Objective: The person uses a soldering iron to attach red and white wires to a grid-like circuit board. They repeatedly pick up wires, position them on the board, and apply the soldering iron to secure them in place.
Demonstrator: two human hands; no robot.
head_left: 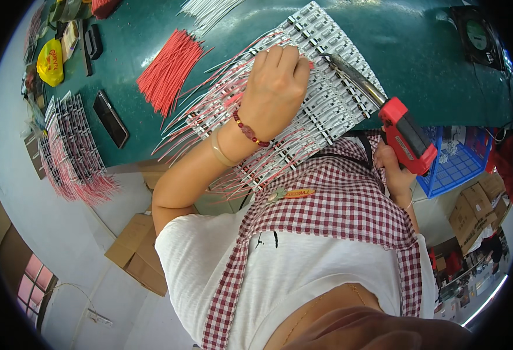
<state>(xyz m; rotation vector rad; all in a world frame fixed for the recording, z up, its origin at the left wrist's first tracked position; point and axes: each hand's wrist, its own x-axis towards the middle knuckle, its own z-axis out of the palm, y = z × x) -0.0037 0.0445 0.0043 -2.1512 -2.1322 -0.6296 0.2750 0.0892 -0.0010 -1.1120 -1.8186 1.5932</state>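
Observation:
My left hand (pixel 277 81) is closed over a slanted panel of small white-and-grey parts (pixel 341 81) in rows, fingertips pointing down onto it; what they pinch is hidden. Thin red and white wires (pixel 221 96) fan out leftward from the panel, some passing beneath that hand. In my right hand (pixel 393 169), at the table's front edge, is a red-and-black soldering iron (pixel 408 137) with a metal barrel. Its dark bent tip reaches up and left over the panel, close to my left fingertips. Part of the right hand is hidden behind the handle.
On the green table (pixel 425 76) lie a bundle of red wires (pixel 170 71), a bundle of white wires (pixel 213 11) and a phone (pixel 111 118). Wired panels (pixel 73 140) stack at the left edge, near a yellow package (pixel 51 63). A blue basket (pixel 454 169) stands right, below table height.

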